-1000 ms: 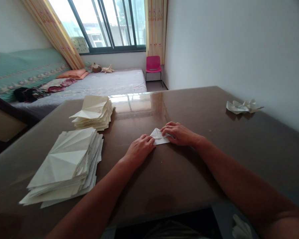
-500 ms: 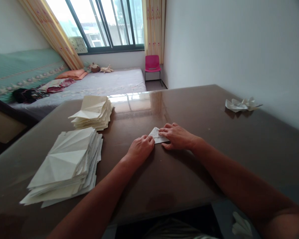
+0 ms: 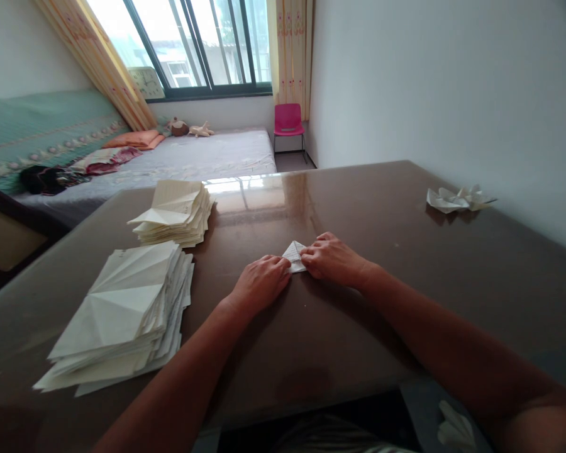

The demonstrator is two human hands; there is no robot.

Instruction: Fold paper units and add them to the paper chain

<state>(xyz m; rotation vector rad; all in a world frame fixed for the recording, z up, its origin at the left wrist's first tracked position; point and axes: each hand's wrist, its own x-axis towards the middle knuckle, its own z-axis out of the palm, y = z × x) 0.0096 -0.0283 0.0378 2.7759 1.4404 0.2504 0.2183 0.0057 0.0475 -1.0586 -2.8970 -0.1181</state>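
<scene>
A small folded sheet of paper (image 3: 295,253), printed and peaked like a triangle, lies on the brown table (image 3: 358,207) between my hands. My left hand (image 3: 265,277) has its fingers closed on the paper's left corner. On the right side, my right hand (image 3: 330,255) pinches the paper's edge, thumb and fingers drawn together. Both hands rest low at the tabletop, and their fingers cover the paper's side corners.
Left of my arms stand a stack of creased white sheets (image 3: 117,302) and, behind it, a stack of yellowish sheets (image 3: 174,207). Folded paper pieces (image 3: 460,199) sit at the far right by the wall. Beyond the table are a bed (image 3: 217,151) and a pink chair (image 3: 288,121).
My right hand's fingers have curled from lying flat across the paper to pinching its right edge. The left fingers have slid slightly over the left corner; less paper shows.
</scene>
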